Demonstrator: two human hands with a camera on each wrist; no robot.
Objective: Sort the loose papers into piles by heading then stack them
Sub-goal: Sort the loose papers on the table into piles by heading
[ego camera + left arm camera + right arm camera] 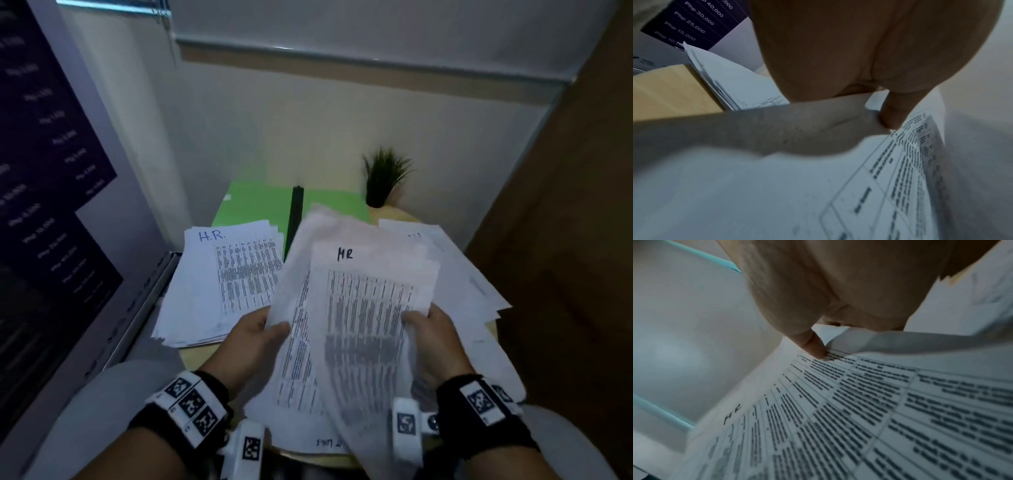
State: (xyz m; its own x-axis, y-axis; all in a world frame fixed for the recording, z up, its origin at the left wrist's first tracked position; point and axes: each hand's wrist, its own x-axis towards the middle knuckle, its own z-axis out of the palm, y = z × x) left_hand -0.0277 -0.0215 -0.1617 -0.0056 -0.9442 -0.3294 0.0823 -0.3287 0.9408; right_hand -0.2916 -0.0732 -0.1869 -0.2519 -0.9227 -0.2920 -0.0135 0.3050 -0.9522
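I hold a loose bundle of printed sheets above the round wooden table [397,214]. My left hand [260,329] pinches the lower sheets [301,342] at their left edge, thumb on top [892,116]. My right hand [428,325] pinches the top sheet headed "HR" [370,301] at its right edge, thumb pressing the print [813,348]. A pile headed "H.R." [233,274] lies on the table to the left. More white sheets [472,274] lie spread to the right, their heading hidden.
A green folder [260,202] with a black pen-like bar [296,209] lies at the table's back. A small potted plant [383,178] stands behind the papers. A dark price poster [51,171] leans at left, a brown wall [565,205] at right.
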